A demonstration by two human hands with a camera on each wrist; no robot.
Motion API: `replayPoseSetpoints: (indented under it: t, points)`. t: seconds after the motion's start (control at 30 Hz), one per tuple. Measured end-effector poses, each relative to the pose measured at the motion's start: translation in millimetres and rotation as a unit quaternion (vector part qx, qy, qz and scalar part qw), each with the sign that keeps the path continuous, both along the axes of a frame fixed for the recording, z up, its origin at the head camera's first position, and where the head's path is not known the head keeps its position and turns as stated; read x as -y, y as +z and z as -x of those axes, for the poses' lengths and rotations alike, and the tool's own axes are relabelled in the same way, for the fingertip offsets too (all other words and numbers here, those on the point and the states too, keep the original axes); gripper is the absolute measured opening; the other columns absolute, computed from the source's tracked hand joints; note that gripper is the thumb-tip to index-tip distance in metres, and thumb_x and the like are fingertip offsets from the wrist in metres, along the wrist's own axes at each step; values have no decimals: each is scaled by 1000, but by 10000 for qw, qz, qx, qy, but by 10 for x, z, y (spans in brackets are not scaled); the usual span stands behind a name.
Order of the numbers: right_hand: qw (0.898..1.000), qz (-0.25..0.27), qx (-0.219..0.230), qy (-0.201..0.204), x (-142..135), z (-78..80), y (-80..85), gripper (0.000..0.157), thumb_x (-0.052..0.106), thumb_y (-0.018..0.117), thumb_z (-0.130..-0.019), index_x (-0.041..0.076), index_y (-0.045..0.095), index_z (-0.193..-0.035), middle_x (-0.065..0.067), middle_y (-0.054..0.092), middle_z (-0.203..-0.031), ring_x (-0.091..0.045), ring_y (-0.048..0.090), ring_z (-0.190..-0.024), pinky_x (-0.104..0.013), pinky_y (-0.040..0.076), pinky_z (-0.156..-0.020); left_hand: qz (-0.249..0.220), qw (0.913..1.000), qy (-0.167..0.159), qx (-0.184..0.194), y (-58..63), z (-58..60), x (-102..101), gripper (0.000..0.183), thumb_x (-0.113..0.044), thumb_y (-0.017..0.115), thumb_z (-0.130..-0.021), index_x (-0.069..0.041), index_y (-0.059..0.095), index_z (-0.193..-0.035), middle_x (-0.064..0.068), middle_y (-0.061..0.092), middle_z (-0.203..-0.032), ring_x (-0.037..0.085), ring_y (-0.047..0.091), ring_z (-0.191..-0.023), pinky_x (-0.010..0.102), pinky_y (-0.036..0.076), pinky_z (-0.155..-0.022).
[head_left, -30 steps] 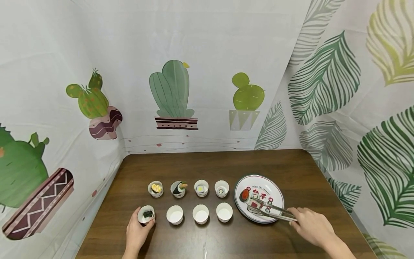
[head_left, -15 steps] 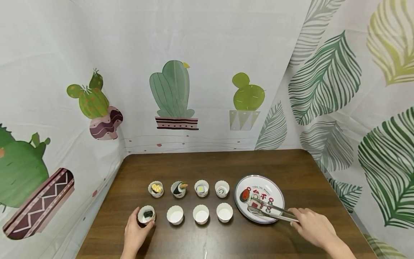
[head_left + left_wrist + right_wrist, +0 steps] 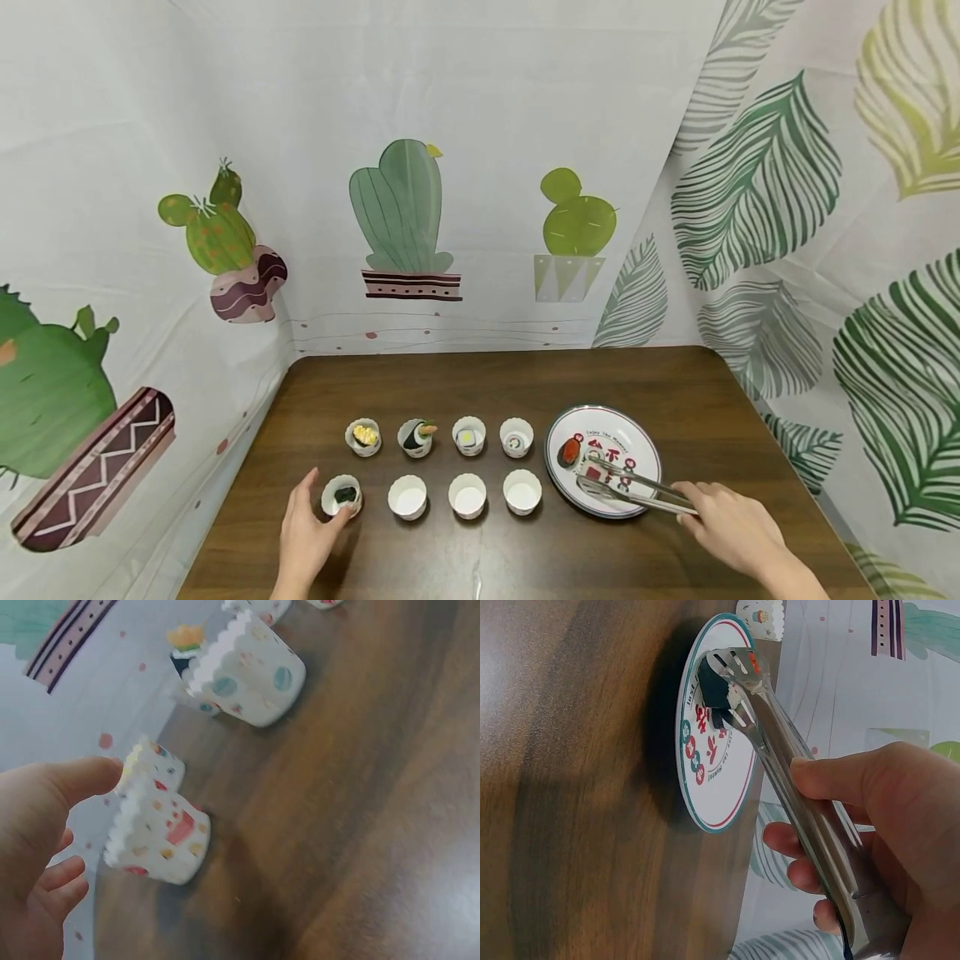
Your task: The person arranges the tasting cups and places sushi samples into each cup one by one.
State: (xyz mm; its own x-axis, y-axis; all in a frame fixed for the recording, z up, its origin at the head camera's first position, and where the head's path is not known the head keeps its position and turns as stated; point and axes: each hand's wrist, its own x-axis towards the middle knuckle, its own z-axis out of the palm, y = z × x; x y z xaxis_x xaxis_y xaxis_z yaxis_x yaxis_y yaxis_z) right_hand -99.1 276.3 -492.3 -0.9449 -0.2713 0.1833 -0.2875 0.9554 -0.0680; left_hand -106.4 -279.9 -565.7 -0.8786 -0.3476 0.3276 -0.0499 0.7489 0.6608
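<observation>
My left hand [image 3: 307, 537] is beside the front-left scalloped white cup [image 3: 330, 502], thumb and fingers spread apart. In that cup lies a small dark green piece [image 3: 346, 495]. The left wrist view shows the cup's printed side [image 3: 176, 836] with the thumb above its rim. My right hand [image 3: 731, 527] holds metal tongs [image 3: 652, 497] over a white plate [image 3: 637, 437] with red lettering. Their slotted tips are around a dark-wrapped sushi roll [image 3: 714, 684] on the plate, partly hidden by the metal. A red-orange-topped sushi piece [image 3: 570, 452] lies to its left.
Three bare white cups, one of them the front-row cup [image 3: 407, 492], stand right of the left hand. Behind, a row of cups holds a yellow-topped piece [image 3: 365, 436], a cone-shaped hand roll [image 3: 417, 433] and round rolls. A printed cloth [image 3: 487, 125] hangs behind the brown table [image 3: 480, 383].
My left hand has loosened its fingers from the front-left cup and drawn back slightly left. The right hand and tongs stay almost still at the plate.
</observation>
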Motion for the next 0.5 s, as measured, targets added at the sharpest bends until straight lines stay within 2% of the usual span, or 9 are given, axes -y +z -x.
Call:
replayPoseSetpoints:
  t: [0.27, 0.5]
  points:
    - [9999, 20, -97, 48, 4, -7, 10, 36, 26, 75, -68, 18, 64, -102, 2, 64, -83, -20, 62, -74, -37, 45, -51, -126, 9998, -151, -84, 160, 40, -127, 78, -11, 81, -63, -4, 44, -131, 16, 49, -129, 38, 51, -111, 51, 40, -86]
    - [9998, 17, -183, 82, 7, -4, 20, 36, 26, 74, -68, 17, 64, -102, 2, 64, -82, -20, 62, -74, -37, 45, -50, -274, 9988, -332, -239, 188, 48, -263, 78, -10, 83, -61, -7, 46, -130, 14, 51, -127, 33, 52, -112, 46, 39, -88]
